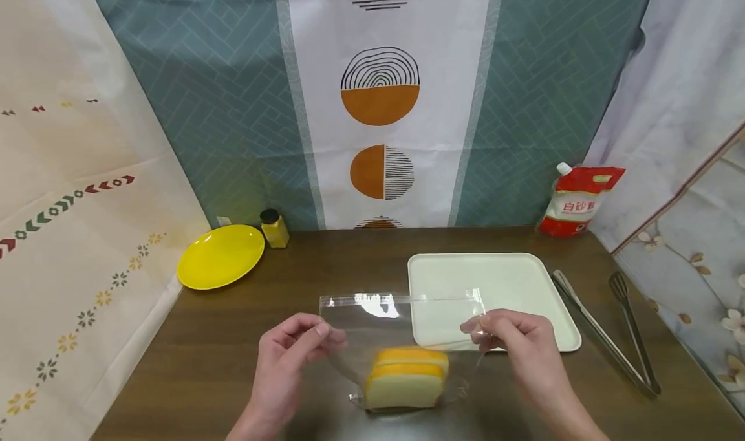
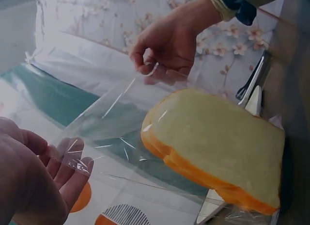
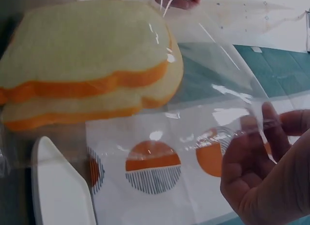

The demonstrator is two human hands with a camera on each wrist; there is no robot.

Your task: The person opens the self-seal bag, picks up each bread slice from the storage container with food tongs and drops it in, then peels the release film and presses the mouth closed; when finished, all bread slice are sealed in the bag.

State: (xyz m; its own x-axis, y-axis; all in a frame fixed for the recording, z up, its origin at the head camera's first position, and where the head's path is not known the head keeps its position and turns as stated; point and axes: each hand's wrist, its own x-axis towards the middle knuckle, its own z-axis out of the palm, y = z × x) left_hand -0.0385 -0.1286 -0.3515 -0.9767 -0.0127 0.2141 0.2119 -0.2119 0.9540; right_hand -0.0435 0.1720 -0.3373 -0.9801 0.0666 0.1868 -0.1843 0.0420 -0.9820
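Note:
A clear plastic bag [image 1: 361, 318] is stretched between both hands above the front of the table. Two slices of bread [image 1: 406, 381], pale with orange crusts, stand together at its bottom, seen large as bread slices [image 2: 218, 142] in the left wrist view. My left hand [image 1: 293, 354] pinches the bag's left edge between thumb and fingers. On the other side, my right hand [image 1: 518, 337] pinches the right edge near the top. In the right wrist view the right hand [image 3: 271, 171] holds the film, and its fingers show partly through it.
Behind my right hand lies a white tray [image 1: 495, 286]. Metal tongs [image 1: 611, 337] rest to its right. A yellow plate [image 1: 221, 257] and a small yellow jar with a black lid [image 1: 275, 229] stand back left. A red spouted pouch [image 1: 576, 202] stands back right.

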